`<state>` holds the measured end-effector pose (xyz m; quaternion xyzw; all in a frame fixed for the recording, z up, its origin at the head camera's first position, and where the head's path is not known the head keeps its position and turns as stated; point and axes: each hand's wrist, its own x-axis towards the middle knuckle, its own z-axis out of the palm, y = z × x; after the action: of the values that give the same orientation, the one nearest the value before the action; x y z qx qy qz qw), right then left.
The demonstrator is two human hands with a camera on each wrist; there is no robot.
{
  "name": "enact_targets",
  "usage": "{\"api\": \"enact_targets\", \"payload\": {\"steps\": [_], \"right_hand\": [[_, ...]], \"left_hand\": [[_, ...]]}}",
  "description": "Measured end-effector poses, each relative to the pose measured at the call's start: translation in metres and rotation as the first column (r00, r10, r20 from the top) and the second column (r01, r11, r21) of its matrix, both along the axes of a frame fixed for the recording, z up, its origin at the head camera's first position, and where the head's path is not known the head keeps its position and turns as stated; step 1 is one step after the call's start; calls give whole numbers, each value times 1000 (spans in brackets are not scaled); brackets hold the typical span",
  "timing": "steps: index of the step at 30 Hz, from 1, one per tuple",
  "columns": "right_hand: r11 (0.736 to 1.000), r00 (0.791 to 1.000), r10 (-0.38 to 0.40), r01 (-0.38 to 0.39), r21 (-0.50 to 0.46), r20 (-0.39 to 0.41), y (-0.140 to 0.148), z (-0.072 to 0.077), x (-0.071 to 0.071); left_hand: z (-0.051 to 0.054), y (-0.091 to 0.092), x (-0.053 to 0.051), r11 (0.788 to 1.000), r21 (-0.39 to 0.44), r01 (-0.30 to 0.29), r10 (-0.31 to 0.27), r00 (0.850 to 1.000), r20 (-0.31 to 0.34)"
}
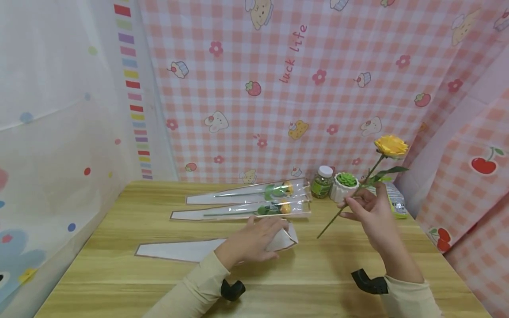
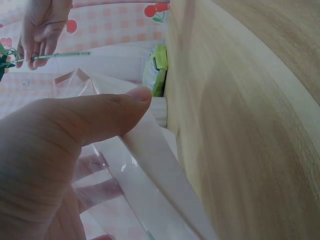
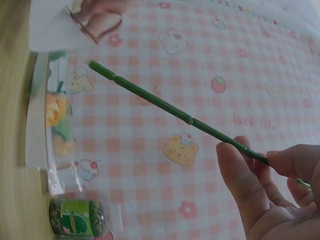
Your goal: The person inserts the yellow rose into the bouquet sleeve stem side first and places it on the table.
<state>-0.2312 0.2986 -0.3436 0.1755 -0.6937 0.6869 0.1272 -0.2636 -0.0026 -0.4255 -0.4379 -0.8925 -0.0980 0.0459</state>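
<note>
My right hand point(image 1: 374, 216) pinches the green stem point(image 3: 155, 101) of a yellow artificial rose point(image 1: 391, 146) between thumb and fingers. The bloom points up and the stem slants down to the left. My left hand point(image 1: 256, 240) grips a clear, white-backed flower sleeve point(image 1: 179, 250) near its wide end. In the left wrist view, the thumb lies over the sleeve point(image 2: 145, 175) and fingers show through its clear film. Behind it lie two similar sleeves, each with a yellow rose inside: the nearer rose point(image 1: 285, 206) and the farther rose point(image 1: 288, 189).
At the back right stand a jar with a white lid point(image 1: 323, 182) and a green succulent in a white pot point(image 1: 345, 186). A green-and-white packet point(image 1: 397, 202) lies behind my right hand. The wooden table point(image 1: 111, 282) meets a pink checked cloth point(image 1: 238, 110) at the back.
</note>
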Motion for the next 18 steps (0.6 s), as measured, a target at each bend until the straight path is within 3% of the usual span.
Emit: {"api": "enact_targets", "payload": {"steps": [8, 18], "right_hand": [[1000, 1000, 12, -12, -21, -4, -22, -13, -5], [997, 999, -43, 41, -68, -16, -41, -26, -8]], "left_hand": [[3, 4, 0, 1000, 6, 12, -12, 999, -35], [2, 6, -2, 999, 45, 30, -29, 999, -30]]}}
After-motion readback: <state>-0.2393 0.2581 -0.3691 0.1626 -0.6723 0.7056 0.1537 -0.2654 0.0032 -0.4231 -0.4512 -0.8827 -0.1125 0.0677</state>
